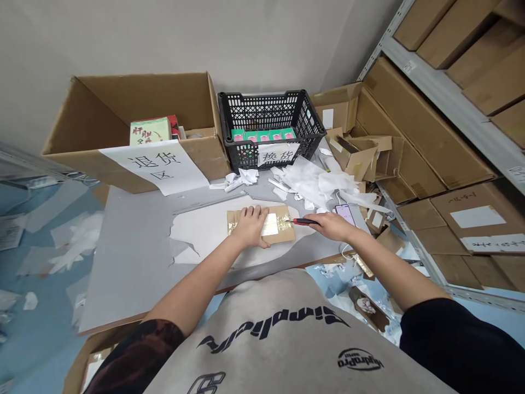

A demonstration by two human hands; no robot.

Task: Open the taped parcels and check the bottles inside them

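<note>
A small flat cardboard parcel [283, 229] with a white label and clear tape lies on the grey table [135, 257]. My left hand [251, 225] rests flat on the parcel's left part, fingers stretched out, pressing it down. My right hand [333, 225] is closed round a red and black utility knife [304, 221], whose tip touches the parcel's right edge.
A large open cardboard box [135, 109] with a paper sign stands at the back left. A black plastic crate [268, 128] with green boxes is behind the parcel. Crumpled white paper [311, 180], a phone [345, 213] and opened cartons lie right. Shelves of boxes [451, 126] fill the right side.
</note>
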